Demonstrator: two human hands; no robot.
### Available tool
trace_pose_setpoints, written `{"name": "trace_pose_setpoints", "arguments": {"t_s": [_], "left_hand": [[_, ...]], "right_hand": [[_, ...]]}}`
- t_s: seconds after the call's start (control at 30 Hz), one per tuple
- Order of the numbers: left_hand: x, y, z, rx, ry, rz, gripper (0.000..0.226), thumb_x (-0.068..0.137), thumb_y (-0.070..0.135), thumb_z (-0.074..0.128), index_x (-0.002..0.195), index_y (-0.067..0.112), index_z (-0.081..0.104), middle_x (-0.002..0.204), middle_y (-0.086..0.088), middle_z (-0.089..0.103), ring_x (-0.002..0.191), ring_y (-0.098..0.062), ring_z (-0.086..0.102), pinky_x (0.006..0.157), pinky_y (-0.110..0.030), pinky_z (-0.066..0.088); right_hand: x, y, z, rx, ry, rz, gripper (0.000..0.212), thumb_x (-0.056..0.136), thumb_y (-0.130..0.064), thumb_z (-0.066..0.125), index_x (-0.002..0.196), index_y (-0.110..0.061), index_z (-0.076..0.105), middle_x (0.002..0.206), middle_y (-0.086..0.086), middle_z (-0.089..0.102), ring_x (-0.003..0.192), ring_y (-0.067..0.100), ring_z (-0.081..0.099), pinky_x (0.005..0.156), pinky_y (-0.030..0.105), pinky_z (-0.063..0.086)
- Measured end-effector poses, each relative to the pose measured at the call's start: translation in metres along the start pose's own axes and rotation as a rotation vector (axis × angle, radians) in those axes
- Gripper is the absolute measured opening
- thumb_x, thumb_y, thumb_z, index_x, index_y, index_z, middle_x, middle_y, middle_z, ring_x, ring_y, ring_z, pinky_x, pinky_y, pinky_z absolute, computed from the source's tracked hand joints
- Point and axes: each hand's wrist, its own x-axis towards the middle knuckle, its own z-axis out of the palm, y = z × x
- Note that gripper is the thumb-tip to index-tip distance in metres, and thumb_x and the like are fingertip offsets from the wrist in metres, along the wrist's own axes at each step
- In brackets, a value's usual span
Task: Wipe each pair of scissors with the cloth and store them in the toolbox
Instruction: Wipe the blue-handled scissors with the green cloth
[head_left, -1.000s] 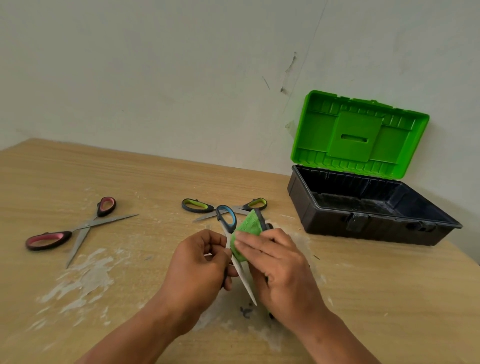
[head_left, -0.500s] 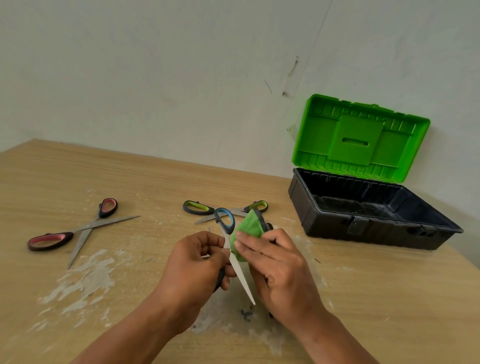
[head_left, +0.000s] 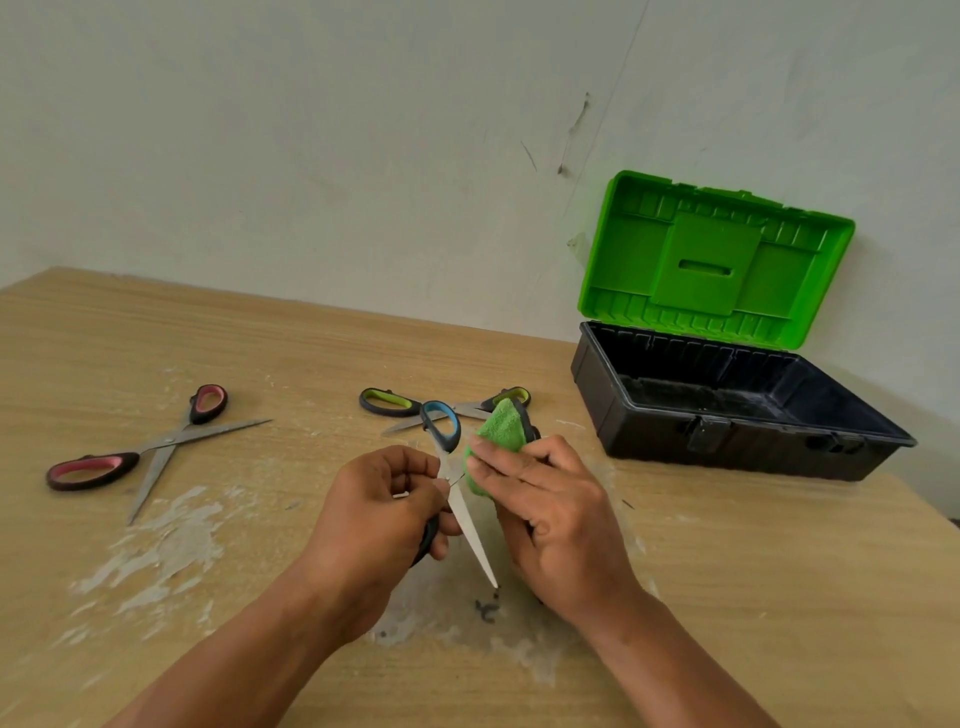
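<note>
Wooden table, streaked with white residue, stands against a pale wall, and on it to the right a black toolbox sits with its green lid raised. Left hand grips the blue-handled scissors near the pivot, blade tip towards the table, while the right hand holds a folded green cloth against them. Pink-handled scissors lie open at left, and green-handled scissors lie open just beyond the hands.
</note>
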Motion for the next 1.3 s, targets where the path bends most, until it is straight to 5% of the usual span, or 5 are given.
{"name": "trace_pose_setpoints", "arguments": {"t_s": [0.37, 0.53, 0.6, 0.83, 1.3], "left_hand": [[0.001, 0.000, -0.002, -0.033, -0.019, -0.024, 0.008, 0.094, -0.009, 0.055, 0.100, -0.007, 0.059, 0.070, -0.023, 0.064, 0.054, -0.025, 0.058, 0.046, -0.028, 0.047], [0.002, 0.007, -0.004, -0.075, -0.026, 0.005, 0.009, 0.094, -0.008, 0.056, 0.102, -0.007, 0.060, 0.072, -0.022, 0.062, 0.052, -0.021, 0.060, 0.045, -0.027, 0.047], [0.003, 0.006, -0.005, -0.068, -0.016, 0.002, 0.009, 0.094, -0.008, 0.056, 0.101, -0.007, 0.061, 0.074, -0.023, 0.062, 0.052, -0.021, 0.060, 0.045, -0.027, 0.047], [0.002, 0.005, -0.003, -0.074, -0.004, -0.055, 0.009, 0.093, -0.008, 0.057, 0.101, -0.008, 0.061, 0.074, -0.022, 0.064, 0.052, -0.020, 0.062, 0.044, -0.025, 0.048], [-0.001, 0.010, -0.004, -0.096, -0.018, -0.108, 0.009, 0.093, -0.009, 0.057, 0.101, -0.009, 0.059, 0.071, -0.021, 0.063, 0.049, -0.019, 0.061, 0.043, -0.024, 0.047]], "right_hand": [[0.006, 0.008, -0.006, -0.157, 0.030, 0.106, 0.036, 0.086, 0.001, 0.077, 0.120, -0.009, 0.075, 0.126, 0.002, 0.074, 0.092, 0.022, 0.061, 0.077, 0.029, 0.057], [0.002, 0.016, -0.030, -0.217, 0.224, 0.215, 0.045, 0.080, 0.009, 0.078, 0.124, -0.002, 0.072, 0.129, 0.013, 0.069, 0.113, 0.031, 0.065, 0.104, 0.020, 0.049], [0.002, 0.005, -0.033, -0.199, 0.252, 0.163, 0.048, 0.081, 0.003, 0.076, 0.128, 0.002, 0.067, 0.134, 0.018, 0.065, 0.121, 0.034, 0.065, 0.107, 0.028, 0.050], [-0.001, -0.013, 0.002, -0.039, -0.112, 0.005, 0.053, 0.087, 0.000, 0.078, 0.137, -0.008, 0.063, 0.143, 0.009, 0.062, 0.140, 0.022, 0.054, 0.109, 0.039, 0.053], [-0.003, -0.014, 0.004, -0.143, -0.069, -0.014, 0.056, 0.078, 0.009, 0.082, 0.130, -0.005, 0.067, 0.137, 0.012, 0.066, 0.133, 0.026, 0.060, 0.097, 0.044, 0.060]]}}
